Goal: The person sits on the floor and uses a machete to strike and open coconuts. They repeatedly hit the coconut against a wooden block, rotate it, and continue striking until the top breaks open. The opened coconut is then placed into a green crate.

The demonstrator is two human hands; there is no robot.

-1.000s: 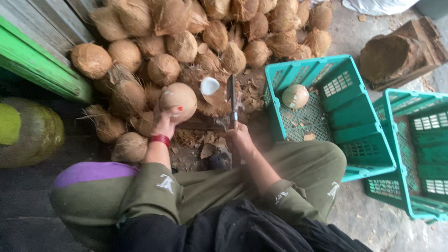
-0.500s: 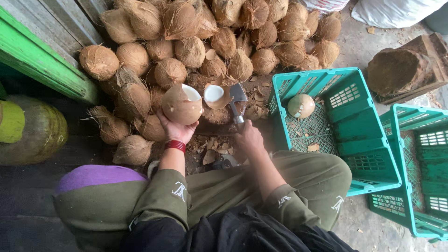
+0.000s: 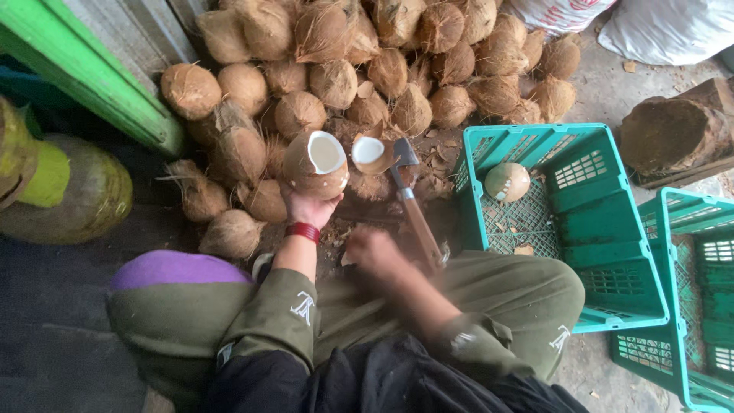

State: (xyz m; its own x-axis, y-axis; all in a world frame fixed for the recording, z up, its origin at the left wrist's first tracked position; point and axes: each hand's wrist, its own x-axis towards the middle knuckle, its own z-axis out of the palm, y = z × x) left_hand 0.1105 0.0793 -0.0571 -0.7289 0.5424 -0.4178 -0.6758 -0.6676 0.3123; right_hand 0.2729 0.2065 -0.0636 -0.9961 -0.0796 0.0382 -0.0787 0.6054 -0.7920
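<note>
My left hand, with a red band at the wrist, grips a husked coconut from below; a slice is off one side, so white flesh shows. A cut-off piece with a white inside sits just right of it. My right hand is blurred and holds the wooden handle of a small hatchet. The hatchet's metal head points up toward the cut piece.
A heap of husked brown coconuts fills the ground ahead. A teal plastic crate at the right holds one pale coconut; a second teal crate stands beyond it. A wooden block lies at far right, a green frame at left.
The coconut in my left hand has turned so its white cut face shows larger. My right hand with the hatchet has dropped lower and toward my body.
</note>
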